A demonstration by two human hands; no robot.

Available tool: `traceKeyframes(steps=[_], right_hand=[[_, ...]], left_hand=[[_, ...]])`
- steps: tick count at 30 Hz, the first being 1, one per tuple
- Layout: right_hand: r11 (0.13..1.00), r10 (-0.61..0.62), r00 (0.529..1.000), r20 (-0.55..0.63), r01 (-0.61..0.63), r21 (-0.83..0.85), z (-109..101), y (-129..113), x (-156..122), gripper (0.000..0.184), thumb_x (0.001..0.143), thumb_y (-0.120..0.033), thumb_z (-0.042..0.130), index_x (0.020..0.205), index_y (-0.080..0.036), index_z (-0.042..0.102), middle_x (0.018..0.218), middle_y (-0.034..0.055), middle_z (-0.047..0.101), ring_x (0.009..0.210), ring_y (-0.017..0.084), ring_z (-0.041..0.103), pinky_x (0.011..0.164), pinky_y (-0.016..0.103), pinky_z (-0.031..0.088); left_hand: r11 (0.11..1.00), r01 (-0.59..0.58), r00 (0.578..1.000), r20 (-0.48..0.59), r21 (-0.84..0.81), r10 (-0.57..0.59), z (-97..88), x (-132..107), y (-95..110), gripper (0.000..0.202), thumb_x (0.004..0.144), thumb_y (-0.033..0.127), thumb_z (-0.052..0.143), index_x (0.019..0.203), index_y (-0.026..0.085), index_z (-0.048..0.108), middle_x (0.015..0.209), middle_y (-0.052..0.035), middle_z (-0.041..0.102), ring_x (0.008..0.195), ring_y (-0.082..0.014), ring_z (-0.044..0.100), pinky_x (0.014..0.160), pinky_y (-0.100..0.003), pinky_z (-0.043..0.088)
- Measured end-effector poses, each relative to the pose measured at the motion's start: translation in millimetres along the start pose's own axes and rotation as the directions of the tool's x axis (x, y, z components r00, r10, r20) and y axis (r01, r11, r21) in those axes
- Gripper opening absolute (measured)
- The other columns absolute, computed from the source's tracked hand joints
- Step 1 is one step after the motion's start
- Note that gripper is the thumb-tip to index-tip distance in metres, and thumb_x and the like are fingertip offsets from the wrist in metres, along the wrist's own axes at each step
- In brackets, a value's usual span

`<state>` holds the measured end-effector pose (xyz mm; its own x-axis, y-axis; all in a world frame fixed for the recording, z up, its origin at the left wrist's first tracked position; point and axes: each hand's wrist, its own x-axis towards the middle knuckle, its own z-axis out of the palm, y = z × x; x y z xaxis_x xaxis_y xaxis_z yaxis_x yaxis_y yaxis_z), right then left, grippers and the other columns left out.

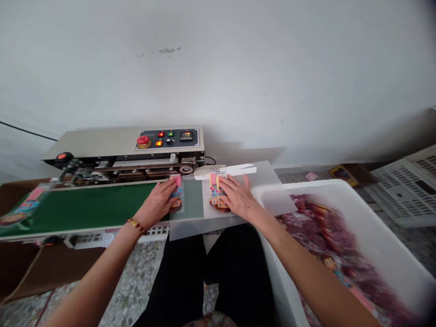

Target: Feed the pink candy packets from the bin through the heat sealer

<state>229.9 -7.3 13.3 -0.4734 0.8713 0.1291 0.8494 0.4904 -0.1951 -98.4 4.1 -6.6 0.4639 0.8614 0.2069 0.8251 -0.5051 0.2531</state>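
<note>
Belt point(98, 204), green and long, starts at the far left, where a clear packet point(29, 206) lies slantwise on its end. A long stretch of green separates that packet from the left hand point(160, 200), and the machine point(98, 141) stands close along the belt's back edge (its small display glows). At the belt's right end, the left hand rests palm down, fingers nearly together, on a second packet point(176, 205). Right of the belt, past a strip of translucent sheet point(190, 228), the right hand point(240, 198) spreads its fingers over overlapping packets point(213, 193). The sheet juts past the belt's front edge and, farther right, over the white bin point(322, 185) of purplish packs point(329, 231).
</note>
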Motion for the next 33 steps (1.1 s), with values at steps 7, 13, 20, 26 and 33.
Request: traceKeyframes(steps=[7,13,20,26,33], right_hand=[[0.999,-0.028,1.000,-0.008,0.029,0.037,2,-17,15,0.040,0.103,-0.026,0.042,0.139,-0.023,0.059,0.153,0.0087,0.055,0.142,0.031,0.046,0.122,0.071,0.011],[0.998,0.056,0.998,-0.022,-0.055,0.033,-3,3,-11,0.042,0.103,-0.025,0.041,0.142,-0.021,0.057,0.153,0.0114,0.054,0.142,0.031,0.047,0.121,0.070,0.015],[0.998,0.042,0.999,-0.003,-0.042,0.043,-1,-5,1,0.042,0.104,-0.026,0.040,0.142,-0.022,0.056,0.154,0.0098,0.053,0.144,0.031,0.044,0.121,0.073,0.011],[0.997,-0.057,0.998,-0.027,0.058,0.046,10,-31,32,0.037,0.104,-0.027,0.043,0.137,-0.027,0.058,0.153,0.0048,0.054,0.142,0.029,0.045,0.123,0.070,0.008],[0.990,-0.032,0.997,-0.066,0.040,0.132,8,-30,29,0.039,0.102,-0.022,0.045,0.139,-0.025,0.057,0.153,0.0076,0.054,0.143,0.031,0.044,0.121,0.071,0.010]], left_hand=[[0.996,-0.070,0.995,-0.076,-0.048,0.067,9.2,31,50,0.037,0.100,0.025,0.044,0.133,0.021,0.060,0.139,-0.0140,0.065,0.133,-0.0274,0.058,0.122,-0.059,0.035],[0.981,-0.174,0.985,-0.034,-0.085,0.172,38.2,56,84,0.045,0.099,0.021,0.047,0.144,0.015,0.049,0.153,-0.0167,0.052,0.146,-0.0282,0.045,0.123,-0.055,0.036],[0.982,-0.155,0.987,0.015,-0.110,0.157,15.3,31,32,0.046,0.099,0.024,0.046,0.145,0.020,0.047,0.156,-0.0145,0.049,0.146,-0.0275,0.045,0.124,-0.057,0.034],[0.999,-0.036,0.999,-0.004,-0.015,0.036,-5.4,1,-19,0.040,0.100,0.034,0.047,0.138,0.027,0.054,0.151,-0.0090,0.055,0.143,-0.0314,0.049,0.124,-0.065,0.027],[0.992,-0.110,0.992,-0.070,-0.063,0.106,9.9,35,58,0.040,0.101,0.028,0.043,0.140,0.020,0.053,0.146,-0.0129,0.059,0.140,-0.0252,0.052,0.123,-0.053,0.036]])
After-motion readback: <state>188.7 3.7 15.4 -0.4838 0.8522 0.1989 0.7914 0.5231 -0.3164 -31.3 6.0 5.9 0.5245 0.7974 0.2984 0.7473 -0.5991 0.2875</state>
